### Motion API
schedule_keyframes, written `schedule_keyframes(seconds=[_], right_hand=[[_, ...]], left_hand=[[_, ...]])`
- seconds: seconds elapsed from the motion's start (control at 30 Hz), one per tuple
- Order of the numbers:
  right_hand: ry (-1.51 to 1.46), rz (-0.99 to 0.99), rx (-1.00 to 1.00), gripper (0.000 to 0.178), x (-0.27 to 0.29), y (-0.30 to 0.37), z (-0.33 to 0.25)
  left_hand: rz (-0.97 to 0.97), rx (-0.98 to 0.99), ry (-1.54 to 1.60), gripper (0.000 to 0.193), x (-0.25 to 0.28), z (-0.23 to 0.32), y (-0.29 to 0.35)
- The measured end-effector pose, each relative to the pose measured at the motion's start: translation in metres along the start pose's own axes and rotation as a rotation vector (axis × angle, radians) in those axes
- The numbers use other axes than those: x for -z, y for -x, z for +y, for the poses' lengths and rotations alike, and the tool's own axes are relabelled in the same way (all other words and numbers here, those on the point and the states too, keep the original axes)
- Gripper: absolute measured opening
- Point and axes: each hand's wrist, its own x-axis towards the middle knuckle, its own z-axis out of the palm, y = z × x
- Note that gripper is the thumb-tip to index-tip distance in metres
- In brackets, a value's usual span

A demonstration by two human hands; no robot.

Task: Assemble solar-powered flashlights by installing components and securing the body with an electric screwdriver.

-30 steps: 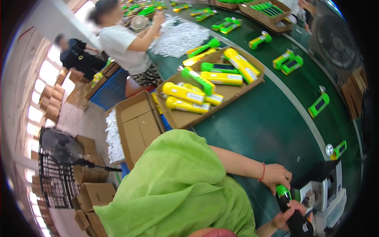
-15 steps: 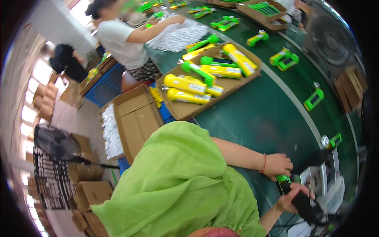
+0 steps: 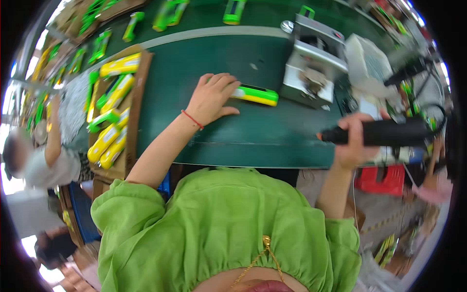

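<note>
A flashlight (image 3: 255, 95), green and yellow with a dark panel along its top, lies on the green table. Over its left end my left hand (image 3: 211, 99) is closed, hiding that end; the thumb sticks out toward me. To the right, my right hand (image 3: 357, 141) is wrapped around a black electric screwdriver (image 3: 396, 132), held level with its tip pointing left. The tool is apart from the flashlight, and its cord curves off on the right.
Left of my left arm is a cardboard tray (image 3: 141, 92) of yellow and green flashlights. A silver machine (image 3: 314, 61) stands beyond my right hand, beside a white plastic bin (image 3: 367, 61). More flashlights lie along the far strip. Another person (image 3: 46, 158) works at far left.
The view has swung round to the right. My hands, which were together with the screwdriver at a green piece, are now apart: the left on the flashlight, the right away with the screwdriver.
</note>
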Motion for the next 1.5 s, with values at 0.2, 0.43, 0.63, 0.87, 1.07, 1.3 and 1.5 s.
schedule_keyframes(seconds=[0.2,0.43,0.63,0.87,1.07,1.3,1.5], right_hand=[[0.286,-0.151,0.135,0.054,0.017,0.019,0.038],[0.131,-0.124,-0.026,0.066,0.008,0.021,0.043],[0.098,-0.189,-0.022,0.067,0.008,0.018,0.047],[0.072,-0.214,-0.092,0.074,0.022,0.018,0.050],[0.130,-0.278,-0.037,0.072,0.025,0.015,0.050],[0.196,-0.504,-0.094,0.074,0.031,0.005,0.039],[0.202,-0.461,-0.069,0.075,0.031,0.005,0.044]], left_hand=[[0.008,-0.032,0.073,0.039,-0.023,0.003,-0.029],[-0.098,-0.037,0.064,0.038,-0.020,0.001,-0.035],[-0.144,0.023,0.035,0.036,-0.021,-0.025,-0.036],[-0.261,1.049,1.890,0.046,0.005,-0.054,-0.063],[-0.334,0.943,2.264,0.051,-0.016,-0.055,-0.083],[-0.356,0.850,2.179,0.058,-0.031,-0.065,-0.094],[-0.337,0.855,2.067,0.056,-0.026,-0.064,-0.093]])
